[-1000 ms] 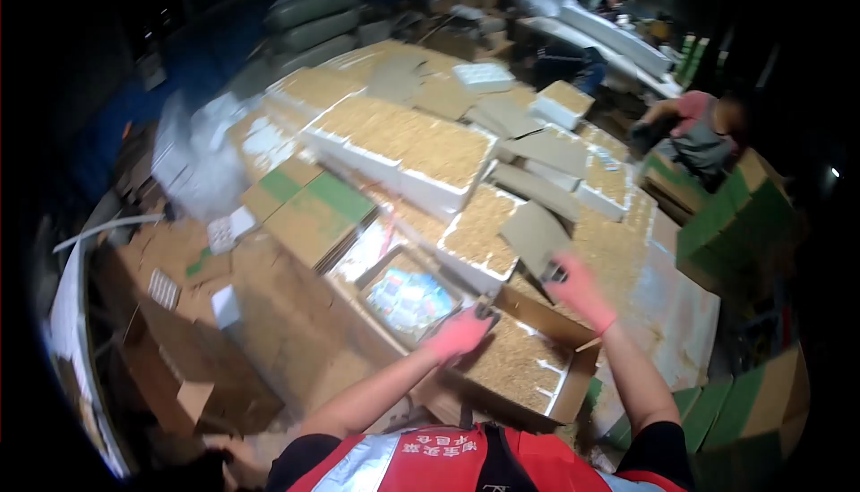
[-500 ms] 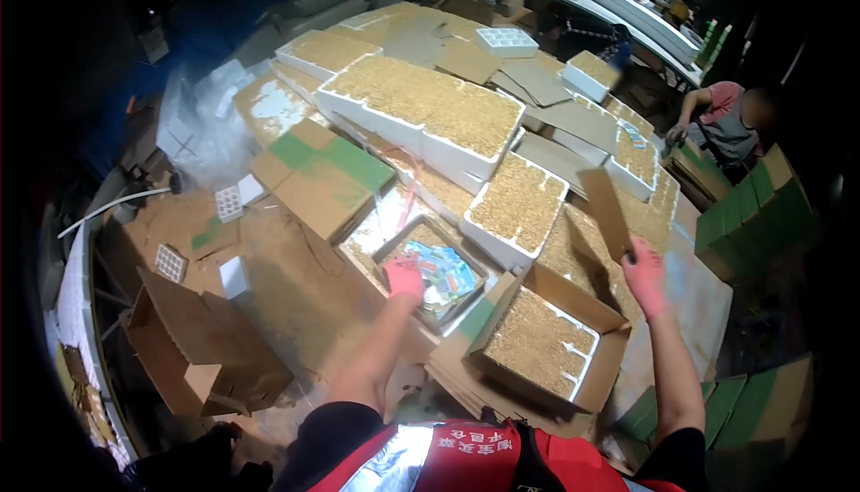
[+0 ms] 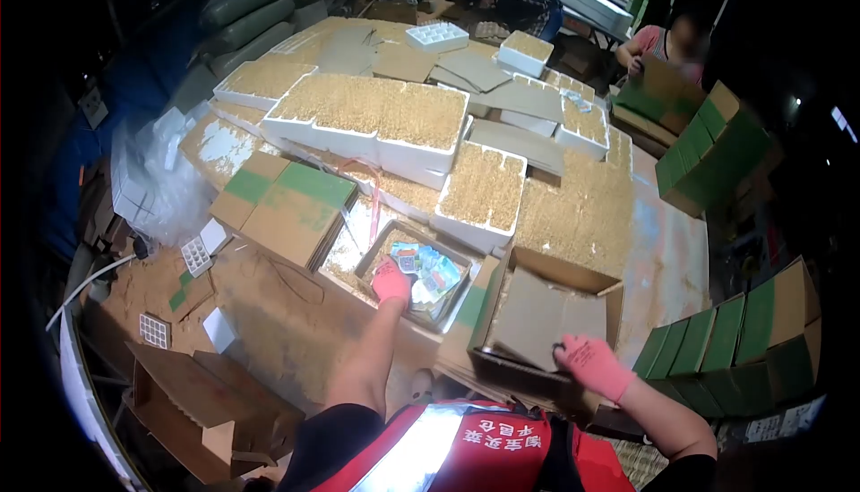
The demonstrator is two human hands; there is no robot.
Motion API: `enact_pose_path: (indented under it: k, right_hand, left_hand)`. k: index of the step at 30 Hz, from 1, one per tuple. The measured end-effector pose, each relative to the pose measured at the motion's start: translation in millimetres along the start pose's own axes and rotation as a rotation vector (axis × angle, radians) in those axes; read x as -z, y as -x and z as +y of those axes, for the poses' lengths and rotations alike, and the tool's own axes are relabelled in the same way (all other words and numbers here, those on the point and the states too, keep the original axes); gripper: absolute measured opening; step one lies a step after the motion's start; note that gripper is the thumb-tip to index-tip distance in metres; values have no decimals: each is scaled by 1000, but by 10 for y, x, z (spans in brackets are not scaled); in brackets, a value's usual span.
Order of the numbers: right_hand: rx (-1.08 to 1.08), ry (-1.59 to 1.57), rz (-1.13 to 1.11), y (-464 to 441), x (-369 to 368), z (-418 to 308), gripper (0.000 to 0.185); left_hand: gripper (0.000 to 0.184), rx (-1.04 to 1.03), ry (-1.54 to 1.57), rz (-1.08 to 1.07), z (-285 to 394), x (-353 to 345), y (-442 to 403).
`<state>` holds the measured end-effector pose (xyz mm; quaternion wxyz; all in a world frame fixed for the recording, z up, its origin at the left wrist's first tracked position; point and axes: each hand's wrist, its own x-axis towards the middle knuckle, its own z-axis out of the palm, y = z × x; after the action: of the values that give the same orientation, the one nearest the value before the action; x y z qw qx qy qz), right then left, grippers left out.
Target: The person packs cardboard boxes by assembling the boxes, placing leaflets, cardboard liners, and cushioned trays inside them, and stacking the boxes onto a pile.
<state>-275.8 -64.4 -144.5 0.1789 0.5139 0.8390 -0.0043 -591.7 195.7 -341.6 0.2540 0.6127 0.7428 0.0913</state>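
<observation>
In a pink glove, my right hand (image 3: 593, 367) holds the near edge of a flat cardboard sheet (image 3: 551, 313). The sheet lies inside an open cardboard box (image 3: 511, 368) and covers most of the grainy tan filling there. My left hand (image 3: 391, 281), also gloved in pink, is in a small shallow box (image 3: 460, 265) of blue-and-white printed cards (image 3: 435, 275). Its fingers are bunched on a card at the left side of the pile; the fingertips are partly hidden.
White foam boxes (image 3: 367, 120) topped with tan grains cover the table's middle. Stacked flattened cartons (image 3: 291, 205) lie left of the cards. Green-marked cartons (image 3: 717, 340) stand at right. An open carton (image 3: 202, 411) sits lower left. A co-worker (image 3: 667, 44) handles cardboard at upper right.
My right hand has brought the cardboard sheet from upright beside the box down flat into it. My left hand stays at the cards. The view has shifted to the right.
</observation>
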Motion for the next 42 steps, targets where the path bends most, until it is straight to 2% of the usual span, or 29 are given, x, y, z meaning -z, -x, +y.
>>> enact_pose_path:
  k: [1, 5, 6, 7, 8, 9, 10, 11, 12, 14, 16, 18, 19, 20, 22, 24, 25, 26, 28, 30, 31, 32, 35, 36, 37, 39, 40, 42]
  right_hand:
    - [16, 39, -83, 25, -32, -76, 13]
    - [32, -85, 32, 32, -248, -34, 17]
    - [59, -147, 72, 25, -218, 49, 20]
    - [80, -206, 119, 8, -177, 149, 23]
    - [84, -375, -24, -9, -66, 274, 37]
    - [53, -539, -144, 20, 104, 436, 52]
    - [18, -713, -258, 98, 237, 599, 67]
    - [-79, -801, -258, 91, 323, 682, 75]
    - [-156, -901, -258, 20, 359, 708, 84]
    - [-78, -524, -48, -287, -377, 579, 87]
    - [-129, -472, -106, -373, -497, 376, 87]
    - [-154, -425, -120, -364, -532, 359, 87]
    - [-162, -420, -103, -328, -557, 358, 87]
    - [-175, -419, -86, -303, -576, 347, 87]
    - [-210, -446, -81, -255, -586, 336, 85]
    - [-276, -437, -96, -127, -637, 334, 84]
    - [-294, -414, -97, -163, -658, 304, 84]
    - [-299, -389, -91, -260, -655, 282, 84]
    - [-265, -444, -65, -260, -684, 336, 89]
    - [-239, -403, -40, -217, -746, 374, 99]
    - [-257, -402, -39, -179, -710, 353, 97]
    - [-280, -404, -37, -123, -615, 309, 96]
    - [-289, -334, -71, -116, -441, 262, 94]
    - [-295, -322, -83, -89, -448, 231, 94]
    - [-291, -339, -26, -86, -549, 246, 95]
    - [-291, -320, -11, -98, -634, 263, 94]
    - [-284, -343, -15, -98, -548, 270, 94]
    - [-257, -308, 69, -97, -683, 277, 92]
  left_hand:
    - [76, -52, 85, 213, -92, -159, -71]
    - [89, 106, 189, 107, 77, 113, 25]
    - [87, 32, 108, 200, 13, -89, -89]
    - [78, -67, -92, 427, -157, -430, -243]
    - [67, 93, 179, 201, -28, -125, -104]
    - [56, 92, 298, 433, -192, -517, -305]
    - [52, 33, 370, 412, -108, -325, -194]
    - [57, 102, 444, 194, 160, 151, 118]
    - [59, 125, 341, 281, -86, -202, -254]
    - [53, 155, 246, 325, -107, -168, -309]
    - [42, 115, 215, 384, 24, 74, -164]
    - [29, 63, 144, 310, 39, 295, -132]
    - [22, -24, 210, 365, -53, 290, -163]
    - [28, -26, 259, 303, -161, 307, -256]
    - [42, -22, 290, 342, -319, 171, -492]
    - [61, -75, -54, 252, 214, 443, -29]
    - [70, -135, -127, 298, 142, 215, -166]
    - [72, -155, -213, 169, 135, 125, -253]
    - [61, -160, -361, 161, 162, 42, -286]
    - [43, -205, -209, 224, -99, -197, -697]
    - [29, -180, 28, 233, -129, -127, -688]
    - [22, -170, 47, 269, -77, 15, -587]
    - [15, -373, -126, 272, -368, -56, -823]
    - [15, -384, -152, 237, -222, 173, -613]
    - [15, -491, -281, 270, -187, 302, -496]
    - [20, -493, -344, 307, -178, 274, -640]
    - [26, -643, -363, 478, 32, 494, -340]
    - [32, -815, 39, 695, 566, 618, 117]
